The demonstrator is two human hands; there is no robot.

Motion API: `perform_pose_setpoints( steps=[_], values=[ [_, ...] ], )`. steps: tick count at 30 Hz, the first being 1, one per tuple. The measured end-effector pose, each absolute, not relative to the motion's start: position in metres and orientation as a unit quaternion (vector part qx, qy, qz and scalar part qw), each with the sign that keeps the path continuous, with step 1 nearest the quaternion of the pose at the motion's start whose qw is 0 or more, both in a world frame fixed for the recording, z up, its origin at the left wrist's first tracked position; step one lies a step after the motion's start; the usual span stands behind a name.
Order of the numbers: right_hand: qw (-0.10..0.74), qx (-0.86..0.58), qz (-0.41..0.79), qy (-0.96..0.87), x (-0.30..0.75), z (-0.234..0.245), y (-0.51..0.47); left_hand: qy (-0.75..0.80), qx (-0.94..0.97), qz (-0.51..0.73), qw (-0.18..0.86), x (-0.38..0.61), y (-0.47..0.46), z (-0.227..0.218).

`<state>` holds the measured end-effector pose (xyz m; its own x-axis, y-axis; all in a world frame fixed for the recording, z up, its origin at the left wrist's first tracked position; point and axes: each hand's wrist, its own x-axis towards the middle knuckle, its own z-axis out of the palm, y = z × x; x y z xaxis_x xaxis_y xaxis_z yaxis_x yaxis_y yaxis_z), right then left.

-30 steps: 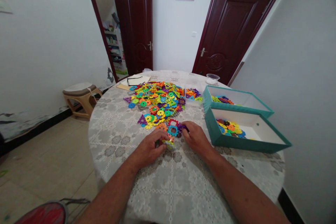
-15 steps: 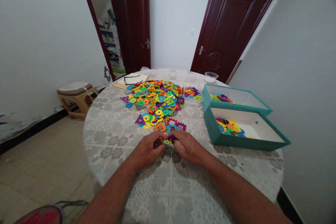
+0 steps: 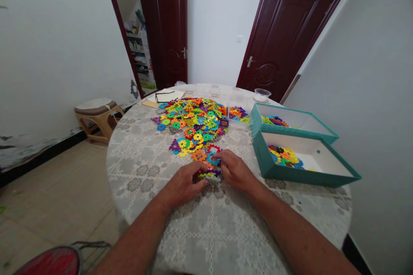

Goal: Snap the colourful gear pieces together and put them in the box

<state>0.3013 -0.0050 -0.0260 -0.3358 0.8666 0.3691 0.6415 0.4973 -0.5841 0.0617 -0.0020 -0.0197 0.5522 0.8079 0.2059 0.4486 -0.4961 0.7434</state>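
Note:
Both hands meet over a small stack of joined plastic pieces (image 3: 209, 175) on the round table (image 3: 226, 232). My left hand (image 3: 183, 184) pinches the stack from the left. My right hand (image 3: 236, 170) grips it from the right, fingers curled on its top. Just beyond lies a big heap of colourful interlocking pieces (image 3: 193, 122), with a few loose ones (image 3: 206, 153) near my fingers.
Two teal box halves stand at the right, the near one (image 3: 280, 174) and the far one (image 3: 258, 122), each holding some pieces. A clear bowl (image 3: 261, 94), glasses on paper (image 3: 166, 94), a stool (image 3: 97, 114) and two dark doors lie beyond.
My right hand left the loose pieces at the heap's edge and closed onto the stack held by my left hand. The view shifted slightly.

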Motion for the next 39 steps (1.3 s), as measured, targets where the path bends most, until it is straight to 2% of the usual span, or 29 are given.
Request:
perform_pose_setpoints(
  steps=[4, 6, 8, 11, 13, 15, 20, 30, 35, 39],
  values=[
    [0.234, -0.526, 0.128, -0.808, 0.304, -0.03, -0.004, 0.382, 0.824, 0.275, 0.314, 0.063, -0.002, -0.019],
    [0.216, -0.547, 0.119, -0.8, 0.302, -0.03, -0.005, 0.386, 0.824, 0.271, 0.313, 0.063, -0.002, -0.018],
    [0.228, -0.559, 0.113, -0.789, 0.3, -0.03, -0.006, 0.392, 0.825, 0.263, 0.311, 0.063, -0.001, -0.018],
    [0.304, -0.556, 0.112, -0.766, 0.299, -0.026, -0.004, 0.401, 0.825, 0.254, 0.306, 0.062, 0.001, -0.018],
    [0.363, -0.525, 0.12, -0.761, 0.299, -0.02, -0.003, 0.399, 0.826, 0.255, 0.307, 0.062, 0.002, -0.018],
    [0.386, -0.48, 0.145, -0.774, 0.299, -0.014, -0.005, 0.393, 0.825, 0.265, 0.307, 0.061, 0.003, -0.019],
    [0.322, -0.445, 0.218, -0.807, 0.292, 0.0, -0.017, 0.407, 0.802, 0.293, 0.325, 0.06, 0.005, -0.025],
    [0.273, -0.482, 0.211, -0.806, 0.287, 0.013, -0.025, 0.42, 0.771, 0.331, 0.346, 0.06, 0.008, -0.021],
    [0.277, -0.542, 0.198, -0.768, 0.317, 0.055, -0.025, 0.463, 0.756, 0.374, 0.273, 0.056, 0.009, -0.016],
    [0.307, -0.63, 0.114, -0.704, 0.375, 0.085, 0.003, 0.531, 0.72, 0.407, 0.183, 0.051, 0.016, -0.022]
  ],
)
